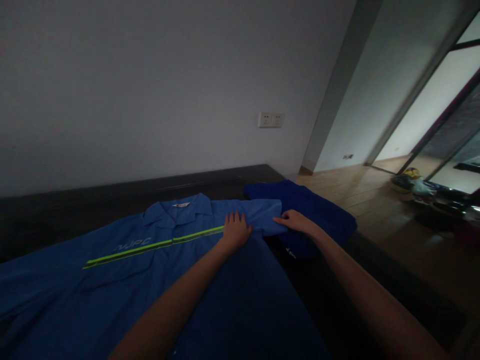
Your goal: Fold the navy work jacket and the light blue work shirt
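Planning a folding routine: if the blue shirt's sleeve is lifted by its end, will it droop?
Probably: the sleeve lies limp and flat by the right hand, like thin cloth. Likely light; the shirt may slide unless the flat left hand pins it.

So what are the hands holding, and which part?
The right hand seems to pinch the blue shirt by its sleeve end. The left hand lies flat near the shoulder, gripping nothing.

Blue work shirt (123, 285) with yellow-green stripe lies spread flat, front up.
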Motion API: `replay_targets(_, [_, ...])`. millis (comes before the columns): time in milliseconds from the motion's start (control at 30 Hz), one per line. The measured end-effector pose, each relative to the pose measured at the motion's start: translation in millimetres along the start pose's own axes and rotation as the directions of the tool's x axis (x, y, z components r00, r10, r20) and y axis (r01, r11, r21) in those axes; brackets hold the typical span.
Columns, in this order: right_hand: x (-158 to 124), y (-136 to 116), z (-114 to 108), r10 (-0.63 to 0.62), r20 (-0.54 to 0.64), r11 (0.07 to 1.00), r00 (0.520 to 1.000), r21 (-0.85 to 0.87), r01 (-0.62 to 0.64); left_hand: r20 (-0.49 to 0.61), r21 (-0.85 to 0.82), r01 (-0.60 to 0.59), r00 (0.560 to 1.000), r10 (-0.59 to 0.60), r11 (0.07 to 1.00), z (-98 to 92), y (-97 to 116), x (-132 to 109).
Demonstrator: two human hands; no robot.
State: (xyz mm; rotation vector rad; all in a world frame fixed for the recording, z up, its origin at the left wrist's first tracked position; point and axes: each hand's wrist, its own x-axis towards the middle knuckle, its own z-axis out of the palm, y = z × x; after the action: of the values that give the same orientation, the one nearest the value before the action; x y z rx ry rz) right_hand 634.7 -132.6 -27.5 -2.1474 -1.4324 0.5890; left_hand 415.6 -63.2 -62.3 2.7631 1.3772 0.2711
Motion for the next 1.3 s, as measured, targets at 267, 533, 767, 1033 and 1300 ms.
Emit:
replay_targets(267, [-6, -16, 15, 0.004, -0.083, 0.926, 0.997, 0.377, 0.027, -0.033, 0.002, -0.008, 0.999, 0.008, 1.000, 11.5, 0, -5])
replay_targets(533, [14, -24, 30, 0.142, -0.161, 0.840, 0.977, 0.542, -0.033, -0.032, -0.039, -0.009, 0.999, 0.008, 0.999, 10.8, 1, -6])
replay_targets(767, [17, -20, 35, 0.204, -0.213, 0.827, 0.955, 0.561, -0.052, -0.009, -0.065, 0.000, 1.000, -0.001, 0.998, 10.9, 0, -5])
replay_targets(1033, [16, -10, 9, 0.254, -0.052, 0.819, 0.966, 0.542, -0.186, -0.091, -0.059, -0.050, 0.995, 0.045, 0.997, 4.7, 1, -9])
replay_targets(1300, [30, -29, 4, 0.223, 0.090, 0.871, 0.971, 0.429, -0.240, -0.126, 0.037, 0.068, 0.990, -0.063, 0.997, -30.7, -86, -46])
